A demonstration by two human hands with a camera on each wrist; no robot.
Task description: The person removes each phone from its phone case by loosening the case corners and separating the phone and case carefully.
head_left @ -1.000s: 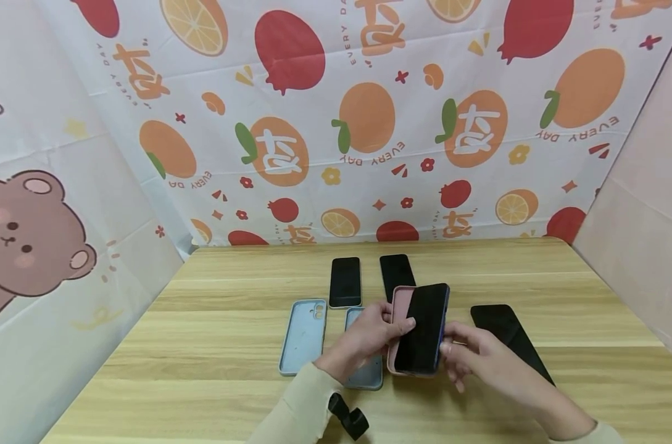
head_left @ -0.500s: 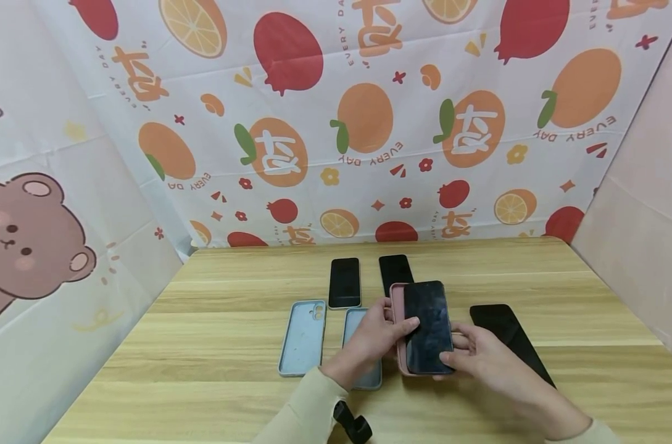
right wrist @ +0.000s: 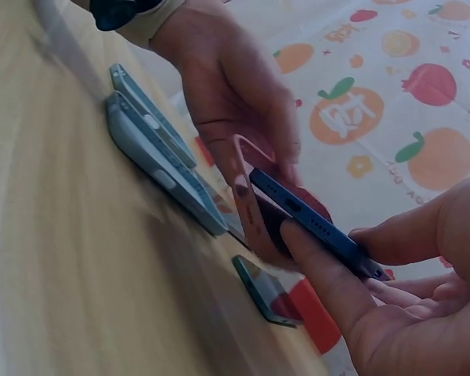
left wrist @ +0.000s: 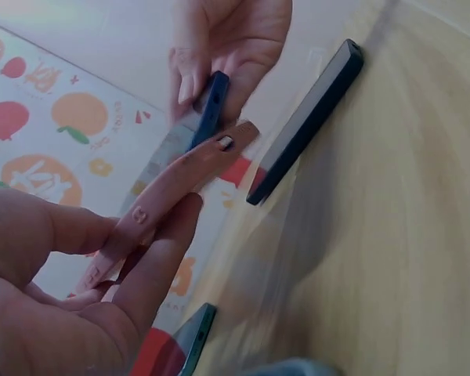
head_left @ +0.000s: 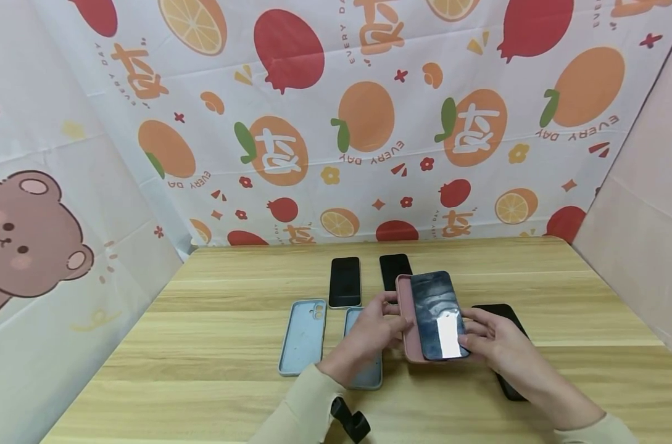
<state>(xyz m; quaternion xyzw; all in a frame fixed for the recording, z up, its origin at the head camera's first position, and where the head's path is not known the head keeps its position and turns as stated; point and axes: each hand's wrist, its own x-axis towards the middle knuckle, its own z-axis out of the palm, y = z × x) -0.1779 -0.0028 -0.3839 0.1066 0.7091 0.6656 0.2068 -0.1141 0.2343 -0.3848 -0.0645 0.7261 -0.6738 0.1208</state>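
Observation:
In the head view my left hand [head_left: 372, 333] grips the left edge of a pink phone case [head_left: 410, 320], held above the table. A dark phone with a blue edge [head_left: 437, 308] lies partly over the case's open side, its left edge inside and its right edge sticking out. My right hand [head_left: 497, 342] pinches that phone near its lower right corner. From the right wrist view, the blue phone [right wrist: 313, 223] sits tilted against the pink case [right wrist: 251, 211], a gap showing between them. The left wrist view shows the pink case [left wrist: 164, 192] between my left thumb and fingers.
Two light blue cases [head_left: 303, 338] [head_left: 369, 373] lie left of and below my left hand. Black phones lie behind [head_left: 345, 282] [head_left: 395, 271], and another [head_left: 508, 385] is partly under my right hand. A patterned cloth [head_left: 313, 123] stands behind the wooden table [head_left: 174, 345].
The pink case and phone have moved slightly up and right with both hands. The phone's screen has turned and now catches a bright reflection. My left thumb has moved off the screen to the case's edge.

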